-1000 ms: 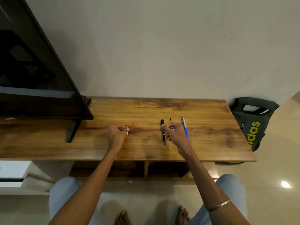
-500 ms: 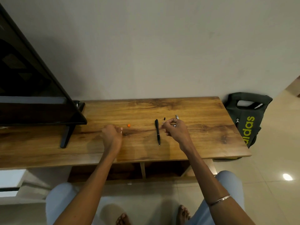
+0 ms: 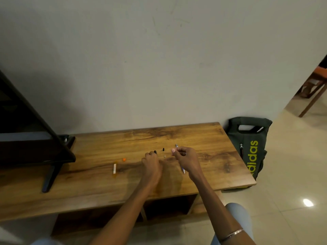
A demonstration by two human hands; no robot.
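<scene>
My left hand [image 3: 151, 165] has its fingers curled over the black pen [image 3: 155, 152], and only the pen's far end shows past the knuckles. My right hand [image 3: 186, 160] pinches the blue pen [image 3: 183, 170], whose silver tip sticks out beyond the fingers. Between the two hands a small black piece [image 3: 163, 149] and a tiny pale bit [image 3: 164, 156] lie on the wooden table [image 3: 99, 184]. To the left lie a white pen barrel with an orange end [image 3: 114, 169] and a small orange cap [image 3: 124, 159].
A black TV [image 3: 26, 138] on a stand with a black leg [image 3: 51, 177] fills the table's left side. A dark bag with yellow lettering [image 3: 251, 149] leans against the wall just past the table's right end. Open shelves sit under the tabletop.
My left hand let go of the white and orange barrel, which now lies on the table, and moved right onto the black pen. My right hand lifted the blue pen. The camera tilted up.
</scene>
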